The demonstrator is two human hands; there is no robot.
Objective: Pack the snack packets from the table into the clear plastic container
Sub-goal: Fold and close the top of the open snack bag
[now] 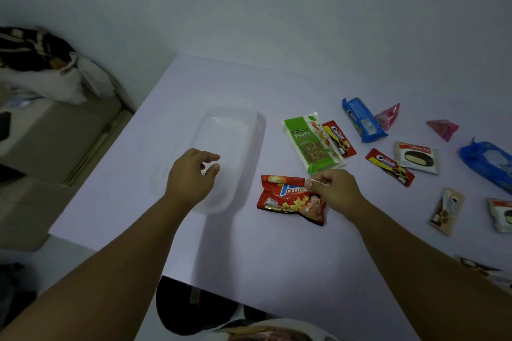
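The red potato snack packet (291,198) lies on the bench (277,252) directly under the right hand (336,191), and its top right corner is pinched between the thumb and curled fingers of that hand. The packet's long axis runs across the view, from the pinched corner towards the left hand (191,174), so its free end already points at the clear plastic container (249,152). The container lies just to the left of the packet, with only a narrow strip of bench between them.

The left hand is held over the near half of the container, with fingers loosely curled and nothing gripped; whether it touches the rim cannot be told. The container's long axis runs away from the person, near to far, roughly at right angles to the packet. No packet can be seen inside it, so the packing is judged to be at its start. A short carry leftward by the right hand, which is the nearer one, is what the next move appears to need, with the packet turned to lie along the container.

Beyond the right hand lies the green nuts packet (313,141), with a red cookie sachet (339,139) touching its right edge. Further right and farther off, more packets are spread well apart across the bench.
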